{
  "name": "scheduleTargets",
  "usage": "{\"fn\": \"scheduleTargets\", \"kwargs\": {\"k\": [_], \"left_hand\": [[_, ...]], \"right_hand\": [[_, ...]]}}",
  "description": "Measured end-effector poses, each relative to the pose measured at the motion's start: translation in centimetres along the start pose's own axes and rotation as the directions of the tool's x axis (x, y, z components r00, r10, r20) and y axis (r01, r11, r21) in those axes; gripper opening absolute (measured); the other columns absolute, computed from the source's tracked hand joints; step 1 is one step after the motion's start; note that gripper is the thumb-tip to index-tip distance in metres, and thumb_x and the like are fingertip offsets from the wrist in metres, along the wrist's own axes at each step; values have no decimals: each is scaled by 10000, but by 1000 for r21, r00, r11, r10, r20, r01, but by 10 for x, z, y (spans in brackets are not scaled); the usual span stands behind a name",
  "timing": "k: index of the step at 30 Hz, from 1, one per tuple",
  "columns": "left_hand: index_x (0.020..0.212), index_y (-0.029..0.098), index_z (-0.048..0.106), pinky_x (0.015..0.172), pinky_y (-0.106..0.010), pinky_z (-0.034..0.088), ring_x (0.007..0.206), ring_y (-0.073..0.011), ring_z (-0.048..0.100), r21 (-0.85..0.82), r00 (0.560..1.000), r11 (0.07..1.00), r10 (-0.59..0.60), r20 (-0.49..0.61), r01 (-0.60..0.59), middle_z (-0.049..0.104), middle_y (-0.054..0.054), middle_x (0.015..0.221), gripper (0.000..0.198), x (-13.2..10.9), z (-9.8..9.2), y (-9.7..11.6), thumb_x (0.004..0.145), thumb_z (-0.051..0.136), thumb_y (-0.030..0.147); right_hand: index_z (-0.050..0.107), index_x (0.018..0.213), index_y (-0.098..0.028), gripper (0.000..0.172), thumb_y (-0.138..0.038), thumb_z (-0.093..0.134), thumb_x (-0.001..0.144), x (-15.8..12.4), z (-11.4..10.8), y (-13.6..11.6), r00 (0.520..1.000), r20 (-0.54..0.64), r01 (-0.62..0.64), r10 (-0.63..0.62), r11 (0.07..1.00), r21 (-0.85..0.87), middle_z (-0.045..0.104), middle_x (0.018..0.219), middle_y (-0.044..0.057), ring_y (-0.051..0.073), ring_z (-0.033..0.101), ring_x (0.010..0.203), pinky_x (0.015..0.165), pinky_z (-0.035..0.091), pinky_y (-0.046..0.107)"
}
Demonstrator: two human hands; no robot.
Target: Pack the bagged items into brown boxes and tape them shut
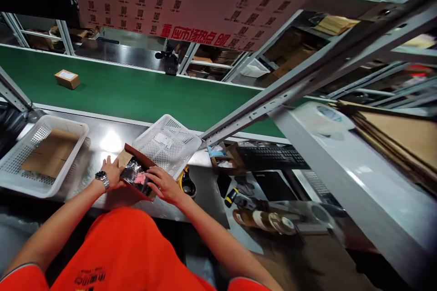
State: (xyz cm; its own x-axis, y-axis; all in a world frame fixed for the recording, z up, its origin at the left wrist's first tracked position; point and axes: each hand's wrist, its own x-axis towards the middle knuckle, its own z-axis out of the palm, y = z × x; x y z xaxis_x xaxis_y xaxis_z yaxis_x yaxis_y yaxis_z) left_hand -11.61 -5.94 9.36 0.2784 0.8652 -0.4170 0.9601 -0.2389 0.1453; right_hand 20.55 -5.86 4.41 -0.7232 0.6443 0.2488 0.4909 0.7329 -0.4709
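Note:
An open cardboard box (148, 160) lies tilted on the metal worktop in front of me. Inside it shows a dark item in clear, shiny plastic (131, 171), with a pink patch (139, 178) on it. My left hand (113, 173), a watch on its wrist, holds the box by its left side, the thumb side partly hidden. Over the box's right end, my right hand (165, 184) has its fingers apart and slightly bent, the tips at the contents. Right behind the box is a white perforated basket (184, 141) with a label in it.
Another white basket (85, 134) at left contains flat cardboard (51, 152). A green conveyor belt (143, 95) runs behind, carrying a small carton (67, 79). A yellow-black tape dispenser (187, 183), keyboard (273, 157) and tape rolls (264, 221) sit right. A metal post (246, 116) slants across.

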Motion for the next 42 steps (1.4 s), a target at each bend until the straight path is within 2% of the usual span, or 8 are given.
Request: {"fn": "scheduleTargets", "kwargs": {"k": [6,10,19,24,28,34,38,42], "left_hand": [[1566,262,782,1325,-744,382,1669,-654,342,8,1000,1000,0,10,0,509,-243,1782,876,0,0,0,869,838,789],[1491,262,824,1329,-764,365,1686,-658,323,-16,1000,1000,-9,9,9,519,-249,1771,892,1,-6,-1,885,753,912],[1664,89,587,1372,-724,367,1761,-622,240,-179,987,976,-142,-81,126,347,-365,1870,1281,51,12,11,785,792,998],[1810,52,304,1419,-644,355,1801,-563,213,-285,966,943,-217,-142,170,180,-390,1920,1567,57,28,8,667,958,899],[1850,28,91,1460,-655,294,1819,-563,143,-374,948,921,-208,-242,106,160,-400,1919,1712,56,37,2,661,983,876],[1833,86,148,1362,-516,487,1688,-456,506,-623,938,778,-273,-213,85,385,-346,1868,1340,62,41,-19,907,936,647],[1832,97,236,1158,-427,604,1442,-385,750,-704,927,652,-375,23,282,737,-281,1585,1197,72,37,-26,974,920,576],[1672,99,543,1062,-344,598,1397,-354,773,-660,946,709,-323,11,249,769,-238,1558,827,75,37,-27,1051,844,554]], "right_hand": [[729,1554,-214,442,-333,531,1177,12,53,8,997,4,-77,77,997,-11,725,1581,204,375,585,1622,1410,393,769],[639,1656,-178,516,-353,543,1180,49,81,12,981,112,-170,159,980,101,593,1753,224,344,546,1673,1391,486,638],[617,1684,-232,573,-481,389,1221,48,44,21,957,65,-277,283,818,504,713,1666,155,305,718,1495,1277,602,539],[575,1746,-213,625,-485,388,1215,51,22,15,881,-248,-347,404,905,245,625,1756,188,343,501,1716,1444,397,620],[525,1773,-166,691,-551,443,1205,41,34,9,837,11,-547,547,834,70,641,1729,242,417,561,1660,1369,475,640],[384,1846,-127,1060,-764,698,1058,4,92,-12,925,56,-367,376,921,-127,280,1937,298,484,258,1818,1459,263,726],[405,1830,-106,1081,-757,736,1032,-2,107,-9,943,-36,-331,331,919,-214,311,1917,322,489,302,1794,1436,305,741],[536,1757,-151,973,-729,768,1009,-4,104,4,959,-123,-276,257,943,-186,419,1866,293,485,418,1717,1391,410,714]]}}
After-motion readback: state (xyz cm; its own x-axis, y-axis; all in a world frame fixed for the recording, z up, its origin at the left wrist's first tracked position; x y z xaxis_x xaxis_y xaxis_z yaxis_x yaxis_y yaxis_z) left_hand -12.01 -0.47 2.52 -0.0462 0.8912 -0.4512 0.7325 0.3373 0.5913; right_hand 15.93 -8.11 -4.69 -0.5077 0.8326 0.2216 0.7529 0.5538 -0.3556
